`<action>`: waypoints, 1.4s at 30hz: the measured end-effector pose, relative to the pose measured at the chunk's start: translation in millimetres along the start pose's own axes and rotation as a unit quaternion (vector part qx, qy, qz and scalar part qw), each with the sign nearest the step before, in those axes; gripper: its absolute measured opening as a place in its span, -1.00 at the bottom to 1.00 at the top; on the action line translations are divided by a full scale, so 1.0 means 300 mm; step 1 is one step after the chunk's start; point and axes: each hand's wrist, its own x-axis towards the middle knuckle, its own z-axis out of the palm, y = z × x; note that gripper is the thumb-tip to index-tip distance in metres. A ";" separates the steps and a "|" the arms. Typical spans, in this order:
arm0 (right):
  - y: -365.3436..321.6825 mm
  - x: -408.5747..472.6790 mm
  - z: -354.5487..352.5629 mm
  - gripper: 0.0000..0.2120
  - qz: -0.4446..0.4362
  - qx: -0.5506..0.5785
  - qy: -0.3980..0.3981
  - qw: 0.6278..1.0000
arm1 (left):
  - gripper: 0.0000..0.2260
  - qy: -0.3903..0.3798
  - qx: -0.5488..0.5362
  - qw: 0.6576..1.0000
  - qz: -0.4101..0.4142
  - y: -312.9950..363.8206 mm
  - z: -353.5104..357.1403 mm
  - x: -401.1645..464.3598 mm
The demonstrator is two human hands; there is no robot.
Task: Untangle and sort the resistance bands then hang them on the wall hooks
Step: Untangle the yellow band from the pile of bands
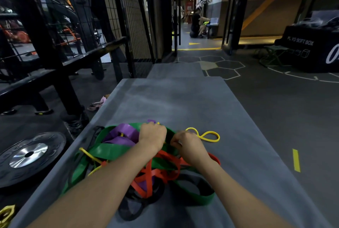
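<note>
Reaching into the tangled resistance bands (128,158) on the grey mat (183,103), both hands worked at the pile's far edge. The left hand (152,136) had its fingers curled into the green and purple bands. The right hand (187,145) pinched the thin yellow band (207,135), whose loop trailed rightward from its fingers, so the right hand was nearer to draw it free.

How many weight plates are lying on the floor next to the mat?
1: a black weight plate with a shiny metal hub lies flat on the floor, left of the grey mat. Others may be out of frame.
</note>
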 end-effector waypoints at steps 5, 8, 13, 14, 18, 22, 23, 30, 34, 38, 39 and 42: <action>0.009 0.003 -0.005 -0.89 -0.006 0.019 -0.006 1.000 | -0.74 -0.048 -0.013 0.998 0.028 -0.029 0.014 0.000; 0.001 0.000 0.004 -0.89 -0.016 0.027 -0.007 0.999 | -0.74 -0.095 -0.006 0.995 0.037 -0.041 0.016 -0.001; 0.009 -0.010 0.005 -0.85 -0.010 0.023 -0.011 1.000 | -0.75 -0.132 0.040 0.989 0.060 -0.048 0.015 -0.006; 0.009 -0.011 0.003 -0.85 -0.008 0.020 -0.013 1.000 | -0.76 -0.138 0.041 0.988 0.057 -0.048 0.016 -0.006; 0.008 -0.015 -0.012 -0.87 0.007 0.008 -0.015 1.000 | -0.75 -0.101 0.006 0.994 0.044 -0.056 -0.014 -0.016; 0.020 -0.009 -0.040 -0.88 0.031 -0.003 -0.016 0.999 | -0.82 -0.031 -0.127 0.991 0.025 -0.133 -0.047 -0.014; 0.020 -0.006 -0.047 -0.88 0.036 -0.002 -0.016 0.999 | -0.85 -0.025 -0.187 0.982 0.022 -0.162 -0.049 -0.011; 0.015 0.021 -0.074 -0.83 0.064 -0.038 -0.055 0.996 | -0.75 0.027 -0.642 0.763 -0.076 -0.308 -0.079 -0.064; -0.058 0.064 -0.103 -0.73 0.057 -0.052 -0.094 0.993 | -0.75 -0.025 -0.692 0.720 -0.052 -0.297 -0.103 -0.100; -0.163 0.104 -0.129 -0.74 0.034 0.031 -0.078 0.996 | -0.74 -0.009 -0.742 0.668 -0.049 -0.293 -0.122 -0.096; -0.180 0.111 -0.123 -0.78 0.027 0.052 -0.089 0.994 | -0.75 0.000 -0.771 0.635 -0.047 -0.291 -0.130 -0.098; -0.208 0.126 -0.098 -0.72 0.030 0.049 -0.111 0.992 | -0.76 0.028 -0.833 0.551 -0.029 -0.291 -0.150 -0.111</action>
